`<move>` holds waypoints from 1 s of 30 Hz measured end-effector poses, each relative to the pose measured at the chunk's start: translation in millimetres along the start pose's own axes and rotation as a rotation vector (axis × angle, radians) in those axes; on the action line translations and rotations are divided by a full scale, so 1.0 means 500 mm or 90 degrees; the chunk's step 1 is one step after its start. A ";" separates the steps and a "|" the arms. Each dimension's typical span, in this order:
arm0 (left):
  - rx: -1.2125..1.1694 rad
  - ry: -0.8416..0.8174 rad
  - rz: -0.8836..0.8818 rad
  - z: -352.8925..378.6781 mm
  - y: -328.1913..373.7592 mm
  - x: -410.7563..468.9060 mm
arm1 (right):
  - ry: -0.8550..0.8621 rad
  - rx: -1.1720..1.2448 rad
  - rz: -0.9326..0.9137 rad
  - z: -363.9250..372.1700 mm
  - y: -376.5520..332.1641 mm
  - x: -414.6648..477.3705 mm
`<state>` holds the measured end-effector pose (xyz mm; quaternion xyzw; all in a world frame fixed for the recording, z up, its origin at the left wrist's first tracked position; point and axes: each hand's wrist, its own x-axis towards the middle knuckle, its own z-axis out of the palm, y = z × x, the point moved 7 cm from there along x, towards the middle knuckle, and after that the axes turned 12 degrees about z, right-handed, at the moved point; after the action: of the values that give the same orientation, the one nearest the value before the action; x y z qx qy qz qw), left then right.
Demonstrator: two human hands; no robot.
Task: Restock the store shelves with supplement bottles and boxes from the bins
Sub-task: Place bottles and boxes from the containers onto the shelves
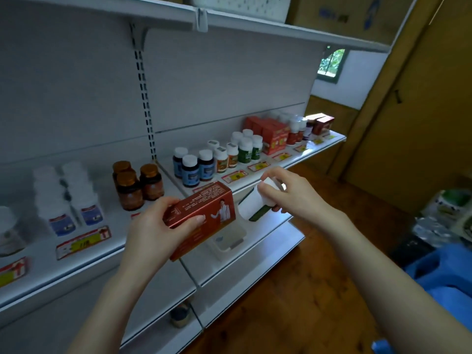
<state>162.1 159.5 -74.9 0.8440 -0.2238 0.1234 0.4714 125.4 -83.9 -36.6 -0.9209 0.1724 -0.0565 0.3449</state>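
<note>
Near the centre of the frame, our left hand (153, 226) gripped a red box (204, 213), thumb across its near end and fingers curled underneath. We held it tilted, just in front of the shelf (84, 267). Just to the right, our right hand (288, 192) wrapped its fingers round a white bottle with a green label (251, 205), turned on its side close beside the box; we could not tell whether they touched. On the shelf behind stood amber bottles (138, 185) and blue-labelled bottles (194, 167). A blue bin (444, 274) sat at lower right.
</note>
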 end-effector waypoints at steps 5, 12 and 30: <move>-0.015 -0.008 0.035 0.070 0.008 0.104 | 0.061 -0.069 -0.019 -0.059 0.039 0.085; -0.024 -0.072 0.037 0.180 0.023 0.202 | -0.002 -0.101 -0.043 -0.101 0.111 0.152; 0.077 0.114 -0.090 0.372 0.101 0.287 | -0.083 -0.037 -0.179 -0.208 0.287 0.447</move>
<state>261.5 -59.4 -74.7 0.8701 -0.1135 0.1778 0.4455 270.7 -328.5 -55.4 -0.9474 0.0206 -0.0389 0.3171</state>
